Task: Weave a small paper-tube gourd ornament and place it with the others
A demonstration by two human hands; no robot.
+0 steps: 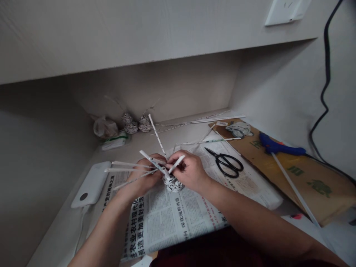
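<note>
A small woven piece of rolled newspaper (174,184) sits on the spread newspaper (164,222), with several rolled paper sticks (158,137) poking up and out of it. My left hand (148,170) curls around its left side, fingers partly hidden behind the sticks. From the right, my right hand (191,168) pinches at the base of the sticks near the woven rim. Both hands meet at the top of the piece. To the right of my right hand lie black-handled scissors (226,163), blades toward the upper left.
Two woven paper shapes (130,124) stand at the back beside a plastic bag (105,127). More paper sticks (194,120) lie along the rear. A white power bank (90,185) is at left. On brown cardboard (294,170) at right rests a blue glue gun (280,146). A shelf panel overhangs.
</note>
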